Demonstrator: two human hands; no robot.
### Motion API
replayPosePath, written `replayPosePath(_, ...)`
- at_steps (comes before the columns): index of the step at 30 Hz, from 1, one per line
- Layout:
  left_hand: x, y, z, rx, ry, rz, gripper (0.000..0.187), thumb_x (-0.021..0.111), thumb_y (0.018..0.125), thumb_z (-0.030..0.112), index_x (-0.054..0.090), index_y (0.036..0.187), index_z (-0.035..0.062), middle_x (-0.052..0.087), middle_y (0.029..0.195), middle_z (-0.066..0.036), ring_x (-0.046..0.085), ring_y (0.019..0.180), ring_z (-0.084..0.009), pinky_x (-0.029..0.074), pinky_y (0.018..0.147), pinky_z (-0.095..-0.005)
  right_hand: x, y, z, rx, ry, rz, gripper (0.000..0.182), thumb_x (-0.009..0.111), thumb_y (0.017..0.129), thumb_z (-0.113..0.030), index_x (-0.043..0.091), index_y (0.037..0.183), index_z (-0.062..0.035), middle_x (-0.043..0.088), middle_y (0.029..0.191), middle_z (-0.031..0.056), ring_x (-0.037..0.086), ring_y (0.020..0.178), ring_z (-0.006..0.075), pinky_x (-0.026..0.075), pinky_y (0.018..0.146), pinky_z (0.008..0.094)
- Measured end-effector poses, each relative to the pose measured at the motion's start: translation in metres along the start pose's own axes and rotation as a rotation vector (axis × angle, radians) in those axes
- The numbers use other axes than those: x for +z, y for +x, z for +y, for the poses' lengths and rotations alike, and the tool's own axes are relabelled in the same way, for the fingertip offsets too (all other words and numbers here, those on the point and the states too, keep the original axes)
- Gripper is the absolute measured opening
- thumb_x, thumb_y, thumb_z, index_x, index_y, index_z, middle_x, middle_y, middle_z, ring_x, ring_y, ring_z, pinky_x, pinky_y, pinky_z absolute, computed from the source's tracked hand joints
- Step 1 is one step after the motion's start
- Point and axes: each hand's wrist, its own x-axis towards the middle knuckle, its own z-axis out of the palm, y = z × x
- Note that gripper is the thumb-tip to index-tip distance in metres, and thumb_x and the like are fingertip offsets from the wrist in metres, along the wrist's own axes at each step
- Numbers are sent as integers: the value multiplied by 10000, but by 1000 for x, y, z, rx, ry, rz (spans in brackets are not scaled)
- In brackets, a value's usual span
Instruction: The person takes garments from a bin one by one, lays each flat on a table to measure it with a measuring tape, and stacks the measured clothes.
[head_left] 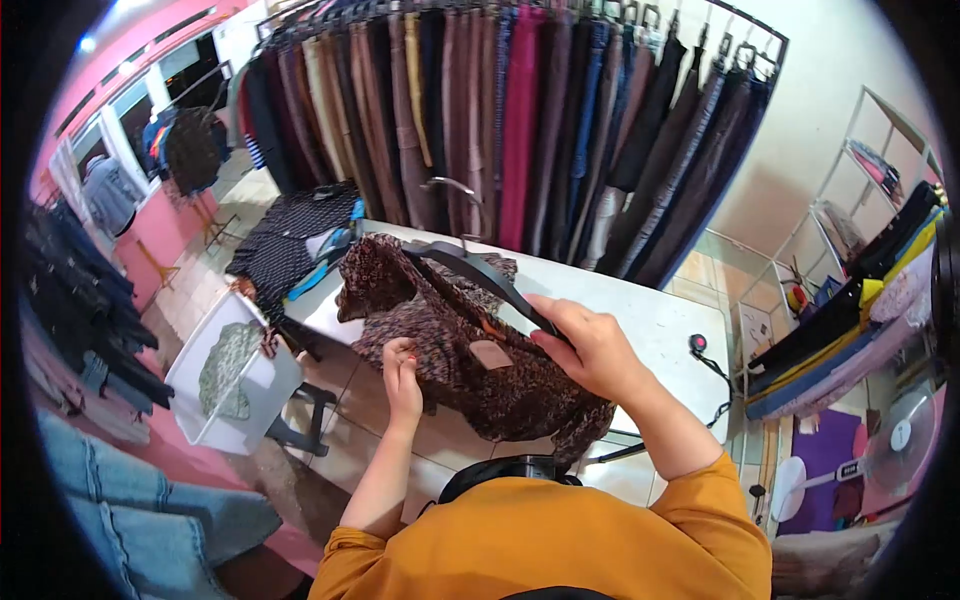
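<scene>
A dark brown patterned knit garment (510, 385) hangs over the near edge of the white table, with a pale tag (489, 354) showing near its middle. A black hanger (482, 272) with a metal hook lies at the garment's top, its right arm reaching to my right hand (588, 350). The fingers of that hand are closed around the hanger's end and the cloth beside it. My left hand (402, 378) is raised at the garment's left near side, its fingers curled and partly overlapping the cloth; whether they pinch the fabric is too small to tell.
The white table (660, 330) bears a black cord with a round end (697, 343). A black patterned garment (290, 235) lies at its left end, near a white bin (235, 375) holding cloth. Behind stands a rack of trousers (520, 130). Shelves and a fan (900, 435) are at the right.
</scene>
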Motion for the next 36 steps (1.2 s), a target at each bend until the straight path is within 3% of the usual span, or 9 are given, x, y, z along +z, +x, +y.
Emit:
replayPosePath(4,-92,-18,-11,12,411,184,555,596,776,32,382,1288,39,479,1197,-157,511,1045,-258,404,921,-352,45,38,-38,-224,92,-11,395,621,824,-85,519,1206,-77,620,905,154,620,780,352,513,658,404)
replayPosePath(8,-185,-60,-19,-141,742,63,1018,819,601,202,218,1400,12,364,1344,-229,393,1236,-361,342,1018,-397,103,66,-90,-327,255,-294,403,622,827,-107,515,1213,-59,619,1015,182,622,865,366,527,731,401)
replayPosePath(16,-218,-128,-60,-172,558,-253,1061,889,490,305,339,1344,-2,400,1357,-165,377,1269,-284,286,1060,-394,197,127,-195,-504,694,-335,337,576,856,-136,511,1157,-1,604,978,225,592,911,385,476,777,414)
replayPosePath(19,-201,-116,-56,12,593,-19,913,868,544,274,418,1301,36,448,1327,-143,378,1268,-288,289,1056,-402,217,146,-217,-547,823,-252,336,580,847,-98,505,1162,-6,611,910,209,604,856,370,476,736,399)
replayPosePath(23,-215,-86,-49,-122,1377,370,1042,832,578,354,276,1398,33,286,1436,-190,226,1338,-388,231,1085,-459,221,184,-218,-615,1022,-193,375,589,816,-16,502,1180,-30,591,728,141,593,667,298,451,621,351)
replayPosePath(27,-253,-30,-25,-142,1085,974,1047,838,601,267,213,1375,-58,350,1327,-281,351,1246,-409,274,1056,-471,212,234,-197,-542,988,-271,356,610,842,-63,524,1186,-21,543,661,93,470,552,117,407,532,279)
replayPosePath(29,-305,6,-35,235,1859,1182,1124,825,604,205,86,1395,-96,337,1303,-327,333,1233,-455,268,1065,-472,210,260,-177,-529,1005,-316,360,596,858,-58,518,1208,-19,524,652,42,451,553,70,389,514,242)
replayPosePath(32,-365,15,-58,123,1611,1491,1059,720,680,464,160,1413,-57,290,1384,-272,371,1220,-424,347,1006,-477,220,295,-139,-405,1034,-398,365,584,886,-84,501,1234,-11,509,751,-24,462,625,26,379,522,197)
replayPosePath(36,-366,42,-33,-64,1390,1635,799,673,727,455,420,1314,-25,424,1268,-234,428,1162,-402,394,936,-474,232,325,-107,-296,1124,-360,323,593,865,-71,531,1175,-4,440,606,-13,405,539,31,338,476,235)
